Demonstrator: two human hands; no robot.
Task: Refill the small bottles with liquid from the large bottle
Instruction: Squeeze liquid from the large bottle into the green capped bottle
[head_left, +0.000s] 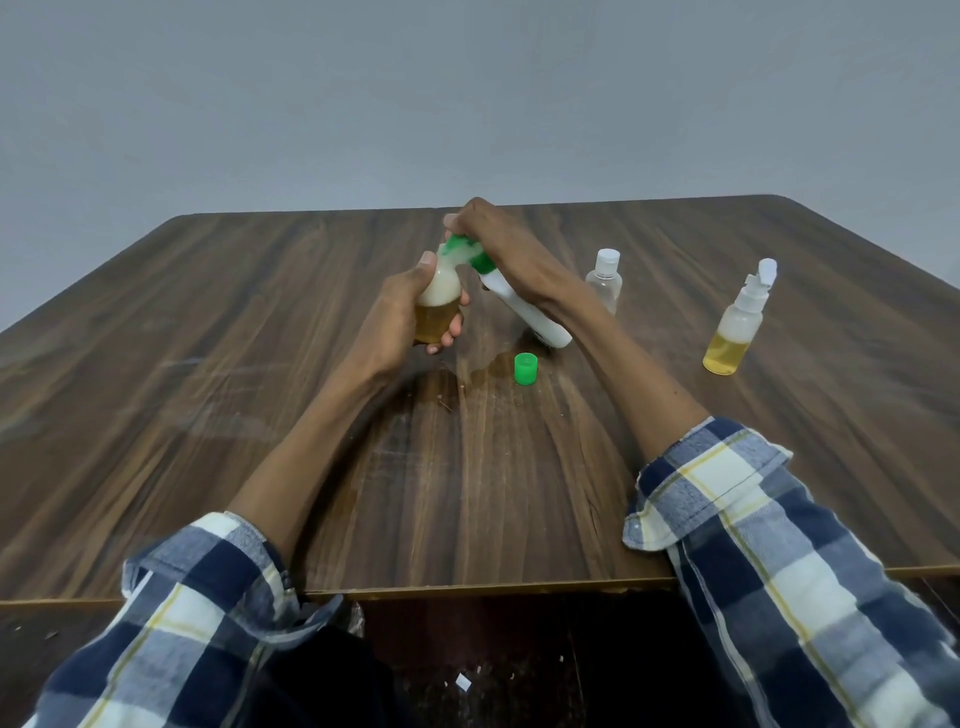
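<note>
My left hand (402, 312) grips a small clear bottle (438, 304) held just above the table; it has yellow liquid below and white foam above. My right hand (488, 231) is closed around the green top end of the large white bottle (524, 312). That bottle slants down to the right, and its green end meets the small bottle's mouth. A loose green cap (525, 369) stands on the table just in front of the large bottle. To the right are an empty clear bottle (604, 280) with a white cap and a spray bottle (735, 327) partly filled with yellow liquid.
The brown wooden table (208, 364) has a wet patch (488, 364) beside the green cap. Its near edge runs under my forearms. A plain grey wall rises behind the far edge.
</note>
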